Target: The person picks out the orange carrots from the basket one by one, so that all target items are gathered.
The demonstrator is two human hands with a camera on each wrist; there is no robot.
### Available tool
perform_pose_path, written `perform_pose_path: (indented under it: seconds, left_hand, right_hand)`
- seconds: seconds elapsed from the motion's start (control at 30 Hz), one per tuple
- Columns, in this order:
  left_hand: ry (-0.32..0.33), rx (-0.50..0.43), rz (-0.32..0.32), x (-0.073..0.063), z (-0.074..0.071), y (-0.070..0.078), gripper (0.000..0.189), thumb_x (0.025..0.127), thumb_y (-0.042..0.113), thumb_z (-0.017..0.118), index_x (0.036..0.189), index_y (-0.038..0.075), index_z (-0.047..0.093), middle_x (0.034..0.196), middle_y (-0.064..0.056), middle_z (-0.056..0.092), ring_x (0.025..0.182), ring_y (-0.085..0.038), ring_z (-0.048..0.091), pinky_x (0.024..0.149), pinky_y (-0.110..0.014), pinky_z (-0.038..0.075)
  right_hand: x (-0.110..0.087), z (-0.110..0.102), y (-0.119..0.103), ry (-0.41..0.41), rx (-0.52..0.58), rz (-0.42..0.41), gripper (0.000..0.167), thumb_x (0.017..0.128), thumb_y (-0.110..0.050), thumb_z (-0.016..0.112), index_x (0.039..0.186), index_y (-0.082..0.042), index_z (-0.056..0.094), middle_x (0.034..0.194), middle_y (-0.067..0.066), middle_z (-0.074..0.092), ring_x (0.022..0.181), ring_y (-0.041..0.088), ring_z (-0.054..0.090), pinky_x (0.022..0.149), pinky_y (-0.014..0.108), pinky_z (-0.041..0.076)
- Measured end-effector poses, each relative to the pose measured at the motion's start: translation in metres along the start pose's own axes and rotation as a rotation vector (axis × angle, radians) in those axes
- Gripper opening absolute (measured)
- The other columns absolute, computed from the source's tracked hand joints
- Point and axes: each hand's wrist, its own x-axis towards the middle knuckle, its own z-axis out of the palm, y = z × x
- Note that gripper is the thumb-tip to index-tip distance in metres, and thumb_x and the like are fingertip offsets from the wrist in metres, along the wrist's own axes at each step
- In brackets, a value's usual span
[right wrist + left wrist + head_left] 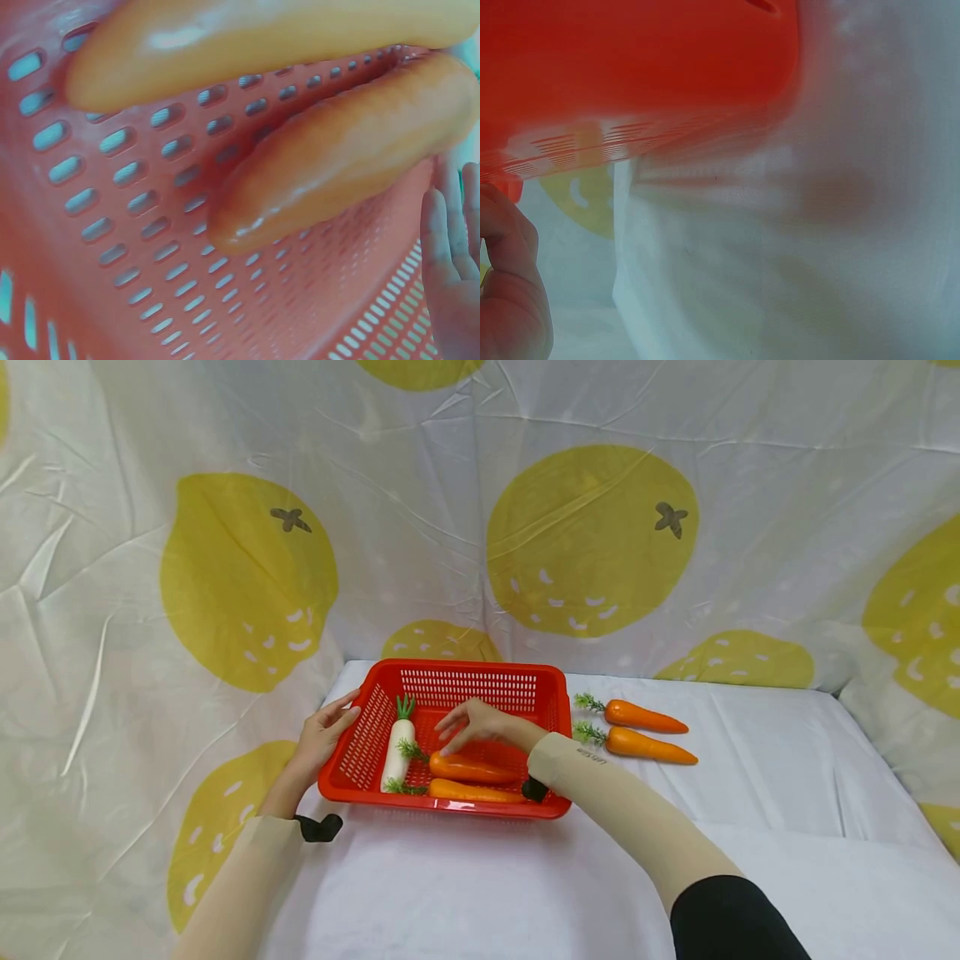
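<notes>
A red plastic basket with slotted walls stands on the white-covered table. At its left rim, my left hand grips the edge between thumb and fingers. Inside on the left lies a white radish with green leaf stubs. Two orange carrots, an upper one and a lower one, lie side by side near the front wall, leaves toward the radish. My right hand reaches over the right rim, loosely bent just above the upper carrot. In the right wrist view its fingers look straight, beside the carrots.
Right of the basket, two more carrots, a rear one and a front one, lie on the white cloth with their green tops toward the basket. A lemon-print curtain hangs behind and along the sides.
</notes>
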Motion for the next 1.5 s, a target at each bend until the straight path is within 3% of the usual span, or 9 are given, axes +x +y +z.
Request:
perform_pose_path:
  seconds: [0.2,0.47,0.77,1.0,1.27,1.5]
  left_hand:
    - [-0.003,-0.001,-0.020,-0.001,0.000,0.002,0.057,0.103,0.032,0.056,0.154,0.012,0.040,0.126,-0.028,0.054,0.086,-0.014,0.066,0.075,-0.027,0.058]
    - [-0.018,-0.010,-0.027,-0.009,0.003,0.019,0.053,0.104,0.021,0.054,0.152,0.003,0.038,0.127,-0.036,0.051,0.087,-0.021,0.066,0.077,-0.030,0.059]
    - [0.004,0.019,-0.008,-0.001,-0.001,0.001,0.057,0.103,0.033,0.056,0.153,0.012,0.041,0.125,-0.028,0.055,0.086,-0.013,0.066,0.075,-0.027,0.058]
    - [0.007,0.020,-0.003,-0.001,0.000,0.000,0.058,0.102,0.036,0.057,0.153,0.012,0.041,0.123,-0.025,0.056,0.085,-0.012,0.065,0.075,-0.025,0.058]
    - [0.005,0.026,0.008,0.000,0.000,-0.001,0.057,0.103,0.034,0.056,0.153,0.011,0.042,0.119,-0.021,0.058,0.084,-0.012,0.065,0.075,-0.025,0.058]
    - [-0.018,-0.005,-0.033,-0.013,0.004,0.026,0.055,0.104,0.024,0.055,0.153,0.005,0.039,0.126,-0.032,0.052,0.086,-0.016,0.065,0.076,-0.027,0.058]
  right_hand:
    - [0.000,0.002,0.004,-0.024,-0.018,-0.002,0.046,0.082,-0.002,0.081,0.125,0.008,0.065,0.114,0.019,0.070,0.103,0.022,0.067,0.084,0.029,0.055]
    - [0.000,0.006,0.008,-0.052,-0.076,-0.001,0.045,0.081,-0.002,0.082,0.123,0.007,0.067,0.104,0.011,0.074,0.095,0.014,0.066,0.079,0.023,0.053]
    - [-0.004,0.006,0.008,-0.085,-0.146,0.019,0.044,0.078,-0.006,0.086,0.119,0.001,0.071,0.105,0.007,0.073,0.097,0.016,0.066,0.088,0.025,0.053]
    - [-0.005,0.009,0.010,-0.097,-0.162,0.025,0.045,0.076,-0.002,0.086,0.118,-0.001,0.071,0.104,0.007,0.072,0.097,0.019,0.065,0.087,0.028,0.054]
    - [-0.004,0.010,0.012,-0.106,-0.214,-0.021,0.044,0.078,0.001,0.084,0.120,0.001,0.070,0.107,0.010,0.071,0.099,0.022,0.064,0.087,0.027,0.054]
    - [-0.007,0.007,0.009,-0.087,-0.245,-0.008,0.043,0.078,-0.003,0.085,0.120,-0.004,0.072,0.107,0.003,0.072,0.100,0.017,0.060,0.089,0.027,0.052]
